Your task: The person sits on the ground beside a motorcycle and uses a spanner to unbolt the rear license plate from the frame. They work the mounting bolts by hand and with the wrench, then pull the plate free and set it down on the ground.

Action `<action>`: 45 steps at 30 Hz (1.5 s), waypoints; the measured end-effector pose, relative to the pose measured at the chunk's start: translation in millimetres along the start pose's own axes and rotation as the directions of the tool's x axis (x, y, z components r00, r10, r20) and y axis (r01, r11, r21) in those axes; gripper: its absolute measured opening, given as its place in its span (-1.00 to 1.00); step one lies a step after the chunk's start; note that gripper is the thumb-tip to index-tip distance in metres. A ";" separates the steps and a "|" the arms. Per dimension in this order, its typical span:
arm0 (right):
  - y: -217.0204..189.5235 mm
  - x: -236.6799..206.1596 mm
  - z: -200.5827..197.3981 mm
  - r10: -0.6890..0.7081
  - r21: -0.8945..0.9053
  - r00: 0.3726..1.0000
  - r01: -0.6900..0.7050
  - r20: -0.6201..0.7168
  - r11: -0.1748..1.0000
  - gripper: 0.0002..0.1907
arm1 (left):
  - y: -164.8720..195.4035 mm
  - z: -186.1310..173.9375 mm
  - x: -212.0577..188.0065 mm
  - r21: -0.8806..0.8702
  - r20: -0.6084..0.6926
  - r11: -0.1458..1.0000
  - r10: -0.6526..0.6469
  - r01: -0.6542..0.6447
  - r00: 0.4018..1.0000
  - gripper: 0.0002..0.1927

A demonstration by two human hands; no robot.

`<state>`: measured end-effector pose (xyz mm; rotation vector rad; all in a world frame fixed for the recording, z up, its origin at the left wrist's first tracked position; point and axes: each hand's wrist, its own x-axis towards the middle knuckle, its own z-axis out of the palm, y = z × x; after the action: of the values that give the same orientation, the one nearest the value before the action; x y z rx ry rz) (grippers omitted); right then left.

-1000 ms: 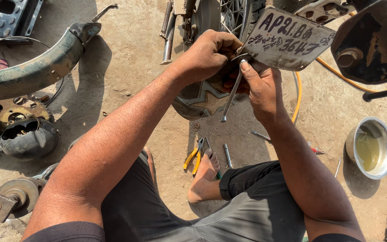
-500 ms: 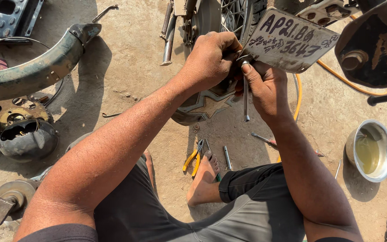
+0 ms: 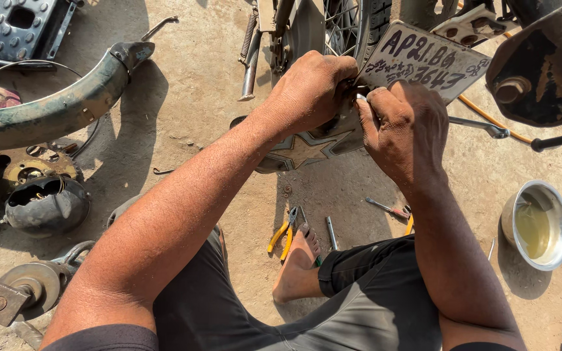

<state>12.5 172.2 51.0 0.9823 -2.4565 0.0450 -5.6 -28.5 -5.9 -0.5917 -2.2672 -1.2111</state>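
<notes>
Where the two hands meet at the rear of the motorcycle: left hand [image 3: 313,88], clenched over the mudguard [image 3: 307,146], dark, star-marked, just below the tilted number plate [image 3: 424,62]. Right hand [image 3: 401,127], fingers pinched at the same edge on something too small to tell. Ground, sandy: yellow-handled pliers [image 3: 283,232] beside a bare foot [image 3: 294,263]; screwdriver [image 3: 388,208] near the right forearm; steel bowl [image 3: 538,224] holding yellowish liquid, far right; curved green fender [image 3: 53,110], upper left.
</notes>
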 end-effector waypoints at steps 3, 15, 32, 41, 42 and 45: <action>-1.5 0.5 0.1 0.033 0.094 0.999 -0.035 0.018 0.995 -0.80 | 4.4 4.6 -0.7 0.041 0.018 0.994 -0.102 0.101 0.995 -0.92; 9.8 2.0 5.4 0.025 0.243 0.999 -0.035 0.044 0.969 -0.84 | 0.4 -3.9 13.1 0.173 0.146 0.985 -0.034 0.009 0.989 -0.88; 2.5 -1.3 6.3 0.084 0.333 0.996 -0.089 0.031 0.939 -0.76 | 14.6 -33.1 12.8 0.142 0.255 0.973 -0.215 0.183 0.943 -0.68; 2.7 -8.8 33.8 0.277 0.680 0.920 -0.392 0.278 0.619 -0.65 | -17.6 -10.6 1.7 -0.334 0.226 0.924 -0.112 0.185 0.968 -0.75; 1.2 -8.7 36.3 0.265 0.751 0.919 -0.391 0.290 0.532 -0.67 | -19.2 -10.9 1.7 -0.329 0.232 0.925 -0.117 0.191 0.966 -0.74; -1.8 -6.5 36.4 0.266 0.840 0.911 -0.398 0.314 0.370 -0.68 | -21.4 -11.1 2.4 -0.259 0.228 0.950 -0.116 0.175 0.967 -0.72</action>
<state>2.1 167.6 15.8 0.7946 -2.6603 1.6577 -17.5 -48.5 -12.6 -0.6923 -2.3655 -1.6280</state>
